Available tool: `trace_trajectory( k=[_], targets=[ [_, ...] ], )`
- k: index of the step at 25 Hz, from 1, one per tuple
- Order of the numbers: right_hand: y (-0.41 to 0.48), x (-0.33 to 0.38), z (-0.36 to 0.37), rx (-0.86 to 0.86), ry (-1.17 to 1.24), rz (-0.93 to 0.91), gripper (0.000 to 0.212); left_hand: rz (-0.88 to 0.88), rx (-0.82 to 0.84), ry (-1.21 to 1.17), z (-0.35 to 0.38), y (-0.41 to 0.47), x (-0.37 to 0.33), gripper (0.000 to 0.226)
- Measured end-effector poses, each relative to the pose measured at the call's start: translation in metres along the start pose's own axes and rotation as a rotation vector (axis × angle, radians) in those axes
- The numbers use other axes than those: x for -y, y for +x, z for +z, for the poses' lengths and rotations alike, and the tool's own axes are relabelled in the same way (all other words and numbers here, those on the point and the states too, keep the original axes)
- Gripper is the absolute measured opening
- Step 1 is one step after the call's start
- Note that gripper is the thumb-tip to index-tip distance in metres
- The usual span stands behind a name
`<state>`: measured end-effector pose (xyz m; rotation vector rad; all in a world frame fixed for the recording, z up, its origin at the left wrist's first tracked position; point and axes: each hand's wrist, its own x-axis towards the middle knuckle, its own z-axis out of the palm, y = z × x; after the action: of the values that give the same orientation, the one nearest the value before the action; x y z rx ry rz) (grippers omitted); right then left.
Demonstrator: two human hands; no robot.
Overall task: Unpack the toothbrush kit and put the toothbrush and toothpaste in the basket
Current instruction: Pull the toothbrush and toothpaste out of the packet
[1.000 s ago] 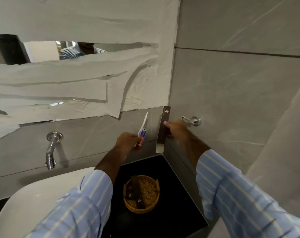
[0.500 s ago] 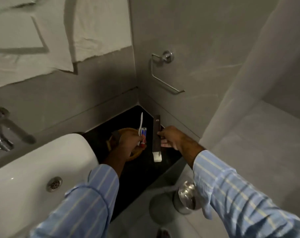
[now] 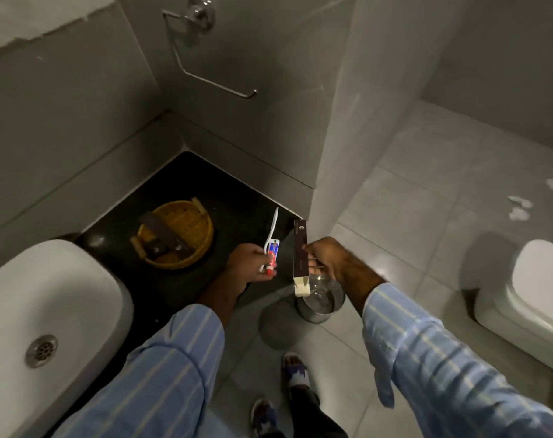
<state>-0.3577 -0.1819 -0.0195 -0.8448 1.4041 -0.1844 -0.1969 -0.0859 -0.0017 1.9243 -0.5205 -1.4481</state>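
Now the kit is out of its box, but nothing is in the basket yet.

Nearest, the thin white toothbrush (image 3: pixel 272 229) and small red-and-blue toothpaste tube (image 3: pixel 272 256) are pinched together in the closed left hand (image 3: pixel 251 263). The long brown kit box (image 3: pixel 300 251) is gripped by the right hand (image 3: pixel 327 262) over the shiny metal bin (image 3: pixel 320 301), likely to be dropped. Farther off, the round yellow woven basket (image 3: pixel 186 235) waits on the black counter (image 3: pixel 237 191).

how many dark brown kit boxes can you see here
2: one box held upright in the right hand above the bin, one lying across the basket on the counter. More could be hidden underneath it.
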Motion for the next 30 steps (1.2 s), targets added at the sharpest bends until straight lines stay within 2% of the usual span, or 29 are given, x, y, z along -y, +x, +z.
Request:
trace_trajectory(
  k=[4,10,13,17,20,23,25,26,28,30],
  targets=[
    [0.009,-0.048,-0.038,-0.122,0.065,0.106,0.024,-0.019,0.056,0.046,0.043,0.013,0.006,0.019],
    [0.045,-0.1,-0.078,-0.149,0.229,0.205,0.017,-0.094,0.086,0.159,0.085,0.048,0.026,0.009],
    [0.067,-0.105,-0.087,-0.159,0.265,0.232,0.014,-0.126,0.077,0.192,0.089,0.063,0.035,0.01],
    [0.092,-0.1,-0.095,-0.199,0.341,0.279,0.024,-0.15,0.062,0.223,0.086,0.08,0.037,0.018],
    [0.099,-0.096,-0.101,-0.186,0.355,0.298,0.019,-0.152,0.054,0.231,0.084,0.088,0.032,0.017],
    [0.103,-0.072,-0.105,-0.121,0.158,0.202,0.007,-0.141,0.054,0.292,0.085,0.095,0.025,0.026],
    [0.102,-0.045,-0.103,-0.094,0.018,0.109,0.022,-0.127,0.045,0.323,0.086,0.097,0.017,0.03],
    [0.098,-0.029,-0.101,-0.113,-0.083,0.022,0.027,-0.121,0.046,0.335,0.086,0.097,0.011,0.03],
    [0.089,0.002,-0.093,-0.165,-0.329,-0.26,0.025,-0.097,0.059,0.375,0.082,0.094,0.001,0.027],
    [0.073,0.029,-0.084,-0.112,-0.586,-0.558,0.022,-0.043,0.08,0.468,0.075,0.092,-0.009,0.022]
  ],
)
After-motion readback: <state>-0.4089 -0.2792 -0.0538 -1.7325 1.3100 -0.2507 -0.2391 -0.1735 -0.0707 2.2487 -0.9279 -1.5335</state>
